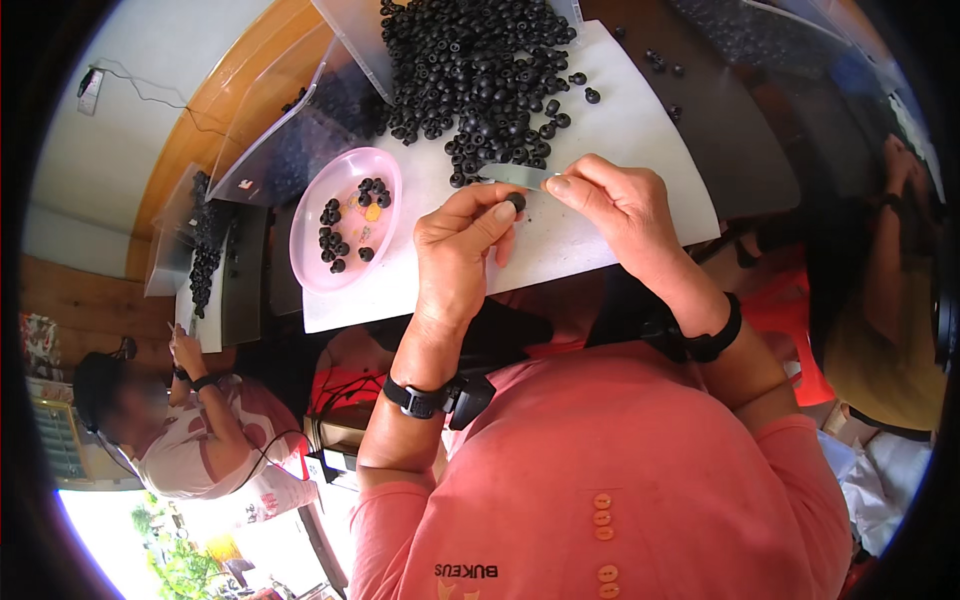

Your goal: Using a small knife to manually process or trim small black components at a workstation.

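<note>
My left hand (455, 245) pinches a small round black piece (516, 201), which looks like rubber, between thumb and fingers above the white work board (560, 245). My right hand (625, 210) is closed around the end of a slim, shiny silver metal tool (515, 175). The tool reaches left, just above the piece; whether it is a blade or tweezers I cannot make out. Beyond my hands spreads a large heap of similar black pieces (470, 70). On the left lies a pink oval plastic tray (300, 235) with several small clusters of black pieces.
A clear plastic bin (270, 130) stands tilted behind the tray. Loose pieces (655, 60) lie on the dark table (720, 110) to the right. One person (215, 430) works at the left with another pile, and another person's arm (885, 240) shows at the far right.
</note>
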`<action>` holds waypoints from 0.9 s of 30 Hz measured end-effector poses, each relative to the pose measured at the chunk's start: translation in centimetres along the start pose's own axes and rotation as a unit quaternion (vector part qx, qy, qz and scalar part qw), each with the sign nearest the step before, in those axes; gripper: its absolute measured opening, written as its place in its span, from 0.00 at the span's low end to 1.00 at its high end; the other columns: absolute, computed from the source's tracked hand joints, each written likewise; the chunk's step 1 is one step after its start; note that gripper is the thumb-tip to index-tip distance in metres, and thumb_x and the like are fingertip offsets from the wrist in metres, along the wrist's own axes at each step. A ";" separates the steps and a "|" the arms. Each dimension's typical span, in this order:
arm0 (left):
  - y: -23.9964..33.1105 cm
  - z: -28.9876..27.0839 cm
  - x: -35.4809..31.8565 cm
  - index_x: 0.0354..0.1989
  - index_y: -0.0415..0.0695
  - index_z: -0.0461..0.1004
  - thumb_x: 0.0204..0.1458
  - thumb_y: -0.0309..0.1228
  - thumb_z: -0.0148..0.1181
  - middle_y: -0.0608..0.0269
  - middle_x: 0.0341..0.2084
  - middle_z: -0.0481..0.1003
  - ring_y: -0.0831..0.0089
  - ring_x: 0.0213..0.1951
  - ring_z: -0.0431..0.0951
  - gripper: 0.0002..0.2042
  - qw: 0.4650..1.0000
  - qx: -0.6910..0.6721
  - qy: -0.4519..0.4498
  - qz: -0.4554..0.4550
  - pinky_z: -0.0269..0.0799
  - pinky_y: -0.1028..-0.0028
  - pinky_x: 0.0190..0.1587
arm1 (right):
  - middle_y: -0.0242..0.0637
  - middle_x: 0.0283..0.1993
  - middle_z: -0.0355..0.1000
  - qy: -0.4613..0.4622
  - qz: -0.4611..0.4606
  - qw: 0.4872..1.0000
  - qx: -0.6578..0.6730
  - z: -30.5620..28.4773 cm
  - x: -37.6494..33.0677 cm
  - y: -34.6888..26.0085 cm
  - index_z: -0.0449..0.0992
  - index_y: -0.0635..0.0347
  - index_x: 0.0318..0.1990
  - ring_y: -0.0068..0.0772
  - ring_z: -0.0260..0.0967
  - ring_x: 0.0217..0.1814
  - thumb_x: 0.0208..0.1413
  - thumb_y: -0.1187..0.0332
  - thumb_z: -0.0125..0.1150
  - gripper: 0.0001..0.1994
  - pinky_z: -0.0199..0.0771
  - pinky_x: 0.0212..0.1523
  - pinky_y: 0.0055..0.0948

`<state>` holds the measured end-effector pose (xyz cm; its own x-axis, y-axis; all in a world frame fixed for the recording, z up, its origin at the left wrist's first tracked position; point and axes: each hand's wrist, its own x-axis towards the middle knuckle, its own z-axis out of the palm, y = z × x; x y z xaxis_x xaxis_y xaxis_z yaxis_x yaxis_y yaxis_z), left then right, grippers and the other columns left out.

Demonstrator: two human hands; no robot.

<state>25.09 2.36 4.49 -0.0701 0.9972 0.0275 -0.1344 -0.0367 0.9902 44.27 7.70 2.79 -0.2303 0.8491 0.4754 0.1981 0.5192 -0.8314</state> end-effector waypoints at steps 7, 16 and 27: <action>-1.0 0.2 0.2 0.43 0.33 0.76 0.61 0.20 0.57 0.52 0.33 0.79 0.72 0.28 0.78 0.05 0.988 -0.150 -0.020 -0.018 0.71 0.75 0.25 | 0.36 0.14 0.65 0.009 -0.029 0.999 -0.045 0.3 0.0 -0.1 0.79 0.59 0.28 0.31 0.63 0.15 0.59 0.58 0.65 0.15 0.61 0.20 0.31; -0.7 1.1 0.2 0.43 0.31 0.74 0.61 0.20 0.56 0.48 0.33 0.79 0.68 0.29 0.79 0.05 0.982 -0.183 -0.026 -0.039 0.72 0.72 0.27 | 0.35 0.14 0.64 0.006 -0.034 0.997 -0.062 0.2 0.0 -0.1 0.76 0.58 0.25 0.33 0.63 0.15 0.59 0.57 0.65 0.16 0.60 0.19 0.33; -0.7 1.4 0.0 0.51 0.29 0.75 0.61 0.17 0.54 0.52 0.39 0.78 0.71 0.30 0.76 0.12 0.979 -0.201 -0.034 -0.017 0.71 0.74 0.26 | 0.36 0.13 0.62 -0.015 -0.054 0.996 -0.071 -0.1 0.1 -0.2 0.74 0.58 0.24 0.35 0.61 0.14 0.61 0.58 0.64 0.17 0.59 0.19 0.35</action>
<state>26.56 2.52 3.99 0.0055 0.9998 0.0179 -0.5141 -0.0126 0.8576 44.26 7.68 3.03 -0.2850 0.7857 0.5491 0.3038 0.6173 -0.7257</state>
